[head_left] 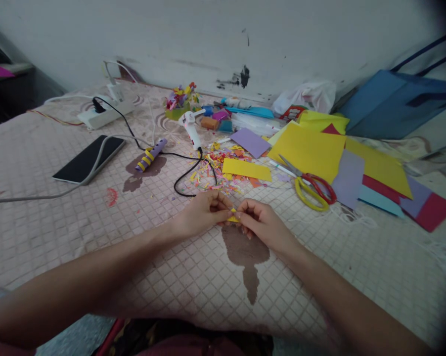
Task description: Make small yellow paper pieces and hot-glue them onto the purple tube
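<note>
Head view: no readable writing; both hands, left hand (202,213) and right hand (262,223), pinch a yellow paper scrap (233,215) in closed fingers, scissors (312,187) and glue gun (191,127) beyond.

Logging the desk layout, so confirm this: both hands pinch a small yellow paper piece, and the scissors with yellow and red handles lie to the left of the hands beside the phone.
Not quite. The scissors lie right of the hands, on the yellow paper sheets, far from the phone. The head view shows it. The left hand and right hand do pinch a small yellow paper piece.

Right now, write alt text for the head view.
Both hands, left hand and right hand, pinch a small yellow paper piece over a quilted bedspread. Beyond lie scissors, coloured paper sheets, a glue gun and a phone.
</note>
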The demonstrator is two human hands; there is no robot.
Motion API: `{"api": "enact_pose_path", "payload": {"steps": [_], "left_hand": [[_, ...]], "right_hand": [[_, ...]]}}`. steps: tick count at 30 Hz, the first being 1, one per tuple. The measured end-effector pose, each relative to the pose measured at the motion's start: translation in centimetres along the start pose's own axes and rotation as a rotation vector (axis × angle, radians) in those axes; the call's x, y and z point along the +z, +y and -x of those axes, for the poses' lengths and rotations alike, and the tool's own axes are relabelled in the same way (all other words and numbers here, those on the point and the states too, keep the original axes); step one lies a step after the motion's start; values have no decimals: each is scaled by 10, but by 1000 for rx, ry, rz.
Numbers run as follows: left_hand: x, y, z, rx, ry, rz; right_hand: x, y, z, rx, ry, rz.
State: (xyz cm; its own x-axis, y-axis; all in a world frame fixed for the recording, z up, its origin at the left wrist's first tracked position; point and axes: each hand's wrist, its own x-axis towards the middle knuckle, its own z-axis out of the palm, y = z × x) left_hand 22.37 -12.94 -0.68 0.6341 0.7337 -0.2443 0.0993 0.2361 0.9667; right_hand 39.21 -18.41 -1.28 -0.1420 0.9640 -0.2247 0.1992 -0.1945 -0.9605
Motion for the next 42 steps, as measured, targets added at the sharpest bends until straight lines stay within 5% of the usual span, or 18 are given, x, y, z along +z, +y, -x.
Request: {"api": "enact_pose_path", "payload": {"steps": [11, 23, 42], "left_hand": [[0, -8, -1, 84, 0, -4], [-3, -5, -1, 3, -136, 106], [0, -3, 1, 7, -166, 88]], "right_hand": [[-1, -1, 1, -6, -40, -1], [2, -2, 1, -8, 29, -59], [3, -5, -1, -57, -29, -14]]}}
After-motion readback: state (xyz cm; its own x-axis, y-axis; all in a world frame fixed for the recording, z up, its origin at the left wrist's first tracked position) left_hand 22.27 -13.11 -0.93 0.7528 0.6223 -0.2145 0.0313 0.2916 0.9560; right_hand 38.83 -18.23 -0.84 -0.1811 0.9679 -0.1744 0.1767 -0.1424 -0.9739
